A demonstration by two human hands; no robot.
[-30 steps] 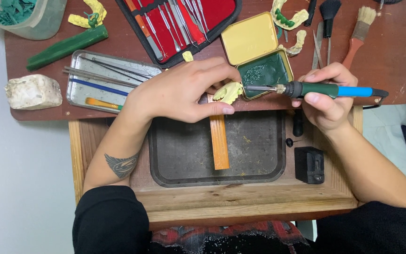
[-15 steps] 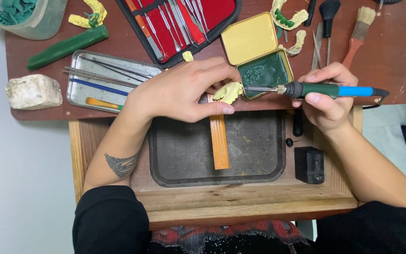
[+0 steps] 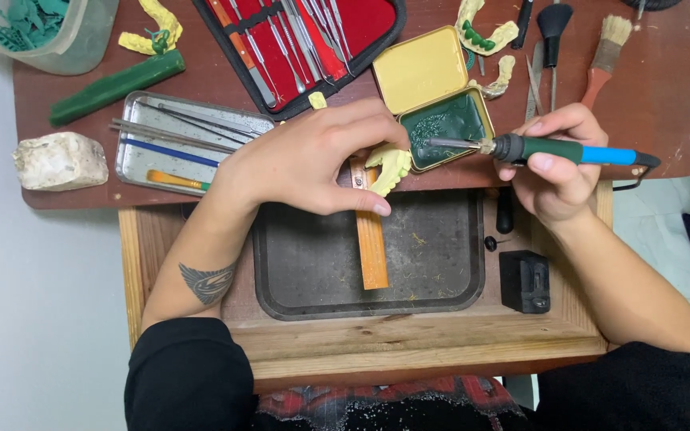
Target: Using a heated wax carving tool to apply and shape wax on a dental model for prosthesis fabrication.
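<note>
**Green wax, heated tool, yellow cast**

Green wax fills the lower half of an open tin [image 3: 447, 120] at upper centre of the frame; its yellow lid lies hinged back toward the upper left. The right hand [image 3: 557, 164], at right centre, has its grip closed around a wax tool [image 3: 553, 149] with a green and blue handle, thumb below and fingers curled over the top. The tool lies level, and its metal tip reaches left into the wax in the tin.

The left hand [image 3: 309, 160], at centre, pinches a pale yellow cast [image 3: 390, 166] between thumb and fingers, its grip closed on the piece. The cast sits just beside the tin's lower left corner, over the top end of an orange peg [image 3: 371, 247] that runs down across a dark tray [image 3: 433, 255] set in a wooden drawer.

On the brown surface [image 3: 648, 104], a red-lined case [image 3: 305, 36] of steel instruments lies open at top centre. Left of the left hand is a metal tray [image 3: 177, 144] holding thin tools, a blue one and an orange one. Above it lies a green wax stick [image 3: 117, 86]; at far left, a whitish stone block [image 3: 59, 160]. A clear tub [image 3: 57, 32] with green scraps stands at upper left. More casts and a brush [image 3: 604, 48] lie at upper right. A black box [image 3: 525, 281] sits in the drawer at lower right.
</note>
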